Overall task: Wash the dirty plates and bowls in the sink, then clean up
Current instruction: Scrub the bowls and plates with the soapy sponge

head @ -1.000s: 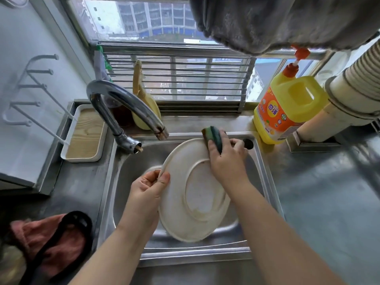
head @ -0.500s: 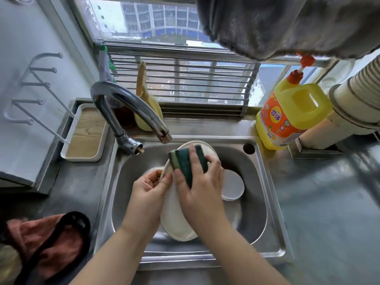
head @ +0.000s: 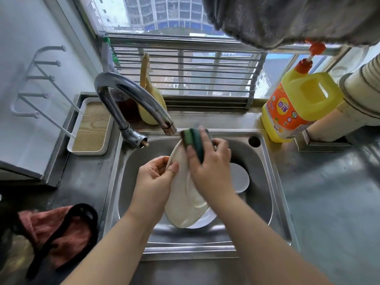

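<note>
A cream plate point(head: 186, 204) stands tilted on edge in the sink point(head: 275, 194) at the bench's back edge. The left hand point(head: 155, 182) pinches its left rim; the right hand point(head: 209, 167) grips a green sponge point(head: 195, 144) against its top (more white dishes point(head: 239, 177) lie beneath). A yellow detergent jug point(head: 298, 108) stands just beyond the sink's back right corner.

A yellow detergent jug point(head: 296, 108) with an orange pump stands on the steel counter point(head: 329, 192) at the right rear. A white tray with a wood base point(head: 90, 128) sits at the left rear, below a white wall rack point(head: 35, 83). A pink cloth point(head: 55, 233) with a black strap lies at the front left. A grey towel point(head: 287, 19) hangs overhead.
</note>
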A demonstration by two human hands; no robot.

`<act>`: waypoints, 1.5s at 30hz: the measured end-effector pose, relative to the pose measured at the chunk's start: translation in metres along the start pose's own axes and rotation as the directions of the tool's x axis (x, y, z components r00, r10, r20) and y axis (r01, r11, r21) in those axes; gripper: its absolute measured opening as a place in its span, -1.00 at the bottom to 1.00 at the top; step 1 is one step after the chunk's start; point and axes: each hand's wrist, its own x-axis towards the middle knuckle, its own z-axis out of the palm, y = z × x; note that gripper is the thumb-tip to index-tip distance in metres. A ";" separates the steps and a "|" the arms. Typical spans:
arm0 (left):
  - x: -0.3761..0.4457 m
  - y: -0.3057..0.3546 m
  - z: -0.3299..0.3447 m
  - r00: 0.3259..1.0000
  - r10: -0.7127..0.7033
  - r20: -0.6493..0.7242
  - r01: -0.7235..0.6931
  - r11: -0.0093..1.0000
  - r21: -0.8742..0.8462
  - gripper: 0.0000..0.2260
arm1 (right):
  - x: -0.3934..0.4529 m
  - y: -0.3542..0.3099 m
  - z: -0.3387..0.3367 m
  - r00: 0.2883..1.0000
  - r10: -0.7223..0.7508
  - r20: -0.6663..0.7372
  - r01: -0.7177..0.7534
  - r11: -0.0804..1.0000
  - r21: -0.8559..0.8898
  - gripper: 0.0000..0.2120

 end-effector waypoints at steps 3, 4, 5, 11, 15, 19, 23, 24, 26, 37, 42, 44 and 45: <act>-0.005 0.002 0.000 1.000 -0.017 -0.004 0.017 1.000 -0.009 -0.85 | 0.042 0.039 -0.008 0.923 0.359 0.140 -0.377 0.917 0.133 -0.49; -0.007 0.001 0.000 1.000 -0.010 -0.008 0.010 1.000 -0.019 -0.87 | 0.048 0.054 -0.006 0.865 0.462 0.195 -0.496 0.843 0.208 -0.51; -0.009 0.000 0.000 1.000 0.003 -0.020 -0.003 0.999 -0.036 -0.88 | 0.048 0.067 -0.001 0.813 0.531 0.241 -0.582 0.761 0.286 -0.52; -0.012 -0.002 -0.001 0.992 0.054 -0.116 -0.072 0.985 -0.155 -0.90 | -0.005 0.100 0.032 0.526 0.554 0.645 -0.757 -0.040 0.652 -0.61; -0.020 -0.012 -0.010 0.999 0.014 -0.052 -0.022 0.984 -0.175 -0.89 | -0.014 0.102 0.035 0.600 0.528 0.600 -0.648 -0.119 0.752 -0.60; -0.023 -0.009 -0.027 0.964 -0.159 0.216 0.197 0.965 -0.171 -0.60 | 0.005 0.106 0.000 0.808 0.484 0.336 -0.493 0.243 0.836 -0.58; -0.003 0.000 -0.028 0.909 -0.311 0.278 0.326 0.945 -0.007 -0.70 | 0.024 0.084 -0.046 0.964 0.180 0.196 -0.265 0.713 0.649 -0.50; 0.002 0.002 -0.026 0.910 -0.313 0.270 0.332 0.943 -0.025 -0.71 | 0.028 0.078 -0.051 0.975 0.114 0.193 -0.205 0.797 0.568 -0.47; 0.008 0.006 -0.023 0.922 -0.296 0.251 0.325 0.942 -0.083 -0.74 | 0.034 0.067 -0.053 0.987 0.027 0.158 -0.085 0.925 0.370 -0.43; -0.009 -0.010 -0.013 0.960 -0.250 0.126 0.273 0.936 -0.221 -0.72 | -0.012 0.033 -0.017 0.963 -0.260 -0.071 0.236 0.941 -0.242 -0.44; -0.007 -0.011 -0.001 0.970 -0.242 -0.034 0.227 0.942 -0.247 -0.82 | -0.011 0.043 -0.016 0.998 0.018 -0.056 -0.026 0.987 -0.161 -0.43; -0.004 -0.011 0.000 0.968 -0.246 -0.054 0.221 0.932 -0.286 -0.80 | -0.045 0.026 -0.003 0.985 -0.173 -0.004 0.172 0.981 -0.085 -0.44; -0.004 -0.011 0.000 0.965 -0.257 -0.057 0.227 0.921 -0.317 -0.79 | -0.061 0.023 0.001 0.967 -0.257 0.006 0.256 0.963 -0.083 -0.45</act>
